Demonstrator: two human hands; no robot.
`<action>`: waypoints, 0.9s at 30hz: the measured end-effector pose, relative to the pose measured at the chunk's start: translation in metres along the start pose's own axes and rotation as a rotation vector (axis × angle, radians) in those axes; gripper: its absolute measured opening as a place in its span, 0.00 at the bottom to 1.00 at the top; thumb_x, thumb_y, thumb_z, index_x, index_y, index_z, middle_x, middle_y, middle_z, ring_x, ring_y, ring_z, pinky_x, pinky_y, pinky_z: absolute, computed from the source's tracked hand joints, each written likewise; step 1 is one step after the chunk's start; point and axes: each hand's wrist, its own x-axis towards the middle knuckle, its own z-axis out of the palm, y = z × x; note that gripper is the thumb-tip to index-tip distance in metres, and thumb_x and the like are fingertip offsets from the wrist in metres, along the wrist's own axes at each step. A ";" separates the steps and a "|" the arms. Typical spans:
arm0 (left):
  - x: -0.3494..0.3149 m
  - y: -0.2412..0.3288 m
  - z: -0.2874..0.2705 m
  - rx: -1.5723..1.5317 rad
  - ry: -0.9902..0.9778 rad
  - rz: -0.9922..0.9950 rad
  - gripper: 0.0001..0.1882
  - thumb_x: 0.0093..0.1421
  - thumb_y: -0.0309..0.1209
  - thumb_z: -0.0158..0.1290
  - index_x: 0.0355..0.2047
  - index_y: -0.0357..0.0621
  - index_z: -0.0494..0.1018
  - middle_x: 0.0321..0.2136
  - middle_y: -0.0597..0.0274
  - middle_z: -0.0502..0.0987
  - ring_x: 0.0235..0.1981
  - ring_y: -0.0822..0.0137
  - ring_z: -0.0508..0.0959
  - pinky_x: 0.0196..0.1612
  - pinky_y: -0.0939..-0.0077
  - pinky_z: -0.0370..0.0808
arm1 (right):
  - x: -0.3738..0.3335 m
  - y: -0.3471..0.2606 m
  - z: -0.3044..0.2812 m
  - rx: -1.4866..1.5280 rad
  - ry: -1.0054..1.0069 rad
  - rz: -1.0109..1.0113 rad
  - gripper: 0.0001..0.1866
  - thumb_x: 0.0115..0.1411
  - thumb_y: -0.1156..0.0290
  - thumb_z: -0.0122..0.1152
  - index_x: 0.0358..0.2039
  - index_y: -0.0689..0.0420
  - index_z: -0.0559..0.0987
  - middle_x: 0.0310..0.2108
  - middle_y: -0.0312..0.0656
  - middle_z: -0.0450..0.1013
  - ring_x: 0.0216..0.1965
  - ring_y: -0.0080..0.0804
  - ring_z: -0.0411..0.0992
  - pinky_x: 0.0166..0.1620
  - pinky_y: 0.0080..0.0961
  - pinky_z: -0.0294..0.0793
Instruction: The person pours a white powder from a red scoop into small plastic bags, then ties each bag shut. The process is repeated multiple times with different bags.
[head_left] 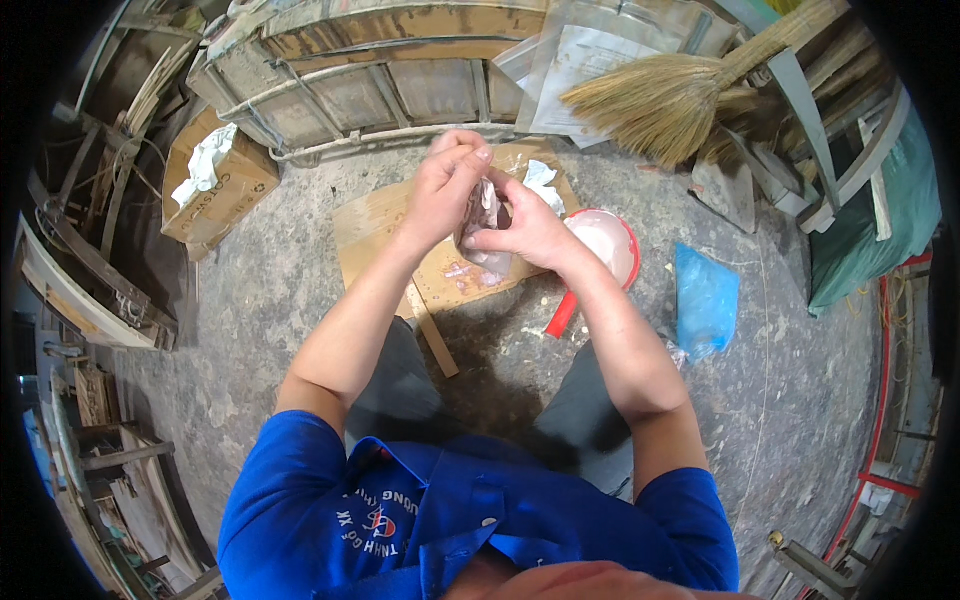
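A crumpled clear plastic bag [487, 212] is between my hands, above a cardboard sheet [365, 235] on the floor. What is inside the bag I cannot make out. My left hand [452, 185] is closed at its upper part, fingers bunched together. Lower down, my right hand [522, 225] grips it from the right side, with the thumb across its front. Just right of the cardboard lies a red-rimmed pan [606, 236] with whitish stuff in it, its red handle toward me. A flat wooden stick [432, 332] rests at the cardboard's near edge.
Crumpled white paper or cloth [541, 186] lies beyond my right hand. To the right sits a blue plastic bag [706, 300]. A straw broom [660, 100] leans at the back right. A cardboard box [225, 198] stands far left, near wooden frames [400, 92].
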 end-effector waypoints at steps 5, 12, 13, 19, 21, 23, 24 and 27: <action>-0.008 -0.011 -0.015 0.756 -0.368 -0.043 0.17 0.62 0.40 0.42 0.29 0.38 0.71 0.33 0.52 0.71 0.36 0.56 0.70 0.39 0.67 0.65 | 0.004 0.006 -0.032 -0.271 -0.063 0.067 0.37 0.45 0.66 0.69 0.55 0.56 0.65 0.30 0.32 0.67 0.34 0.20 0.65 0.39 0.19 0.66; -0.006 0.003 -0.009 0.596 -0.603 -0.402 0.17 0.62 0.40 0.40 0.34 0.39 0.71 0.29 0.48 0.75 0.32 0.49 0.74 0.35 0.60 0.69 | 0.004 0.009 -0.021 -0.503 -0.089 0.065 0.22 0.45 0.70 0.65 0.42 0.60 0.71 0.22 0.37 0.67 0.25 0.27 0.66 0.30 0.23 0.66; -0.004 0.006 -0.010 0.551 -0.618 -0.417 0.17 0.63 0.40 0.39 0.35 0.39 0.71 0.30 0.48 0.75 0.33 0.49 0.74 0.35 0.60 0.69 | 0.004 0.008 -0.019 -0.505 -0.068 0.068 0.20 0.45 0.69 0.64 0.38 0.61 0.71 0.21 0.40 0.68 0.24 0.31 0.68 0.30 0.26 0.68; -0.015 -0.003 -0.005 0.631 -0.596 -0.191 0.14 0.60 0.37 0.43 0.32 0.39 0.72 0.26 0.49 0.75 0.29 0.52 0.75 0.34 0.65 0.70 | 0.001 0.011 -0.011 -0.557 0.013 0.074 0.11 0.47 0.69 0.60 0.30 0.61 0.72 0.24 0.49 0.73 0.29 0.44 0.73 0.32 0.35 0.71; -0.016 -0.005 -0.001 0.594 -0.531 -0.218 0.12 0.58 0.35 0.46 0.30 0.39 0.73 0.25 0.49 0.75 0.28 0.53 0.75 0.32 0.65 0.70 | 0.000 0.015 -0.009 -0.578 0.051 0.037 0.10 0.48 0.70 0.58 0.29 0.61 0.72 0.26 0.50 0.74 0.31 0.46 0.74 0.34 0.36 0.72; -0.015 -0.001 0.002 0.562 -0.458 -0.240 0.10 0.56 0.33 0.48 0.29 0.39 0.72 0.24 0.50 0.74 0.27 0.53 0.75 0.30 0.65 0.70 | 0.000 0.017 -0.010 -0.580 0.092 0.042 0.08 0.49 0.71 0.57 0.28 0.61 0.71 0.26 0.51 0.73 0.31 0.47 0.73 0.34 0.37 0.72; -0.014 0.003 0.004 0.547 -0.418 -0.249 0.09 0.55 0.32 0.49 0.28 0.39 0.72 0.24 0.50 0.74 0.27 0.53 0.75 0.29 0.65 0.69 | 0.000 0.018 -0.011 -0.581 0.112 0.045 0.07 0.50 0.71 0.56 0.28 0.60 0.71 0.26 0.51 0.73 0.31 0.48 0.73 0.34 0.37 0.71; -0.013 0.008 0.009 0.566 -0.297 -0.126 0.07 0.53 0.31 0.51 0.26 0.39 0.70 0.23 0.52 0.74 0.26 0.53 0.74 0.27 0.65 0.69 | 0.005 0.021 -0.014 -0.575 0.179 -0.070 0.06 0.52 0.71 0.53 0.28 0.60 0.71 0.26 0.51 0.73 0.31 0.51 0.71 0.33 0.39 0.71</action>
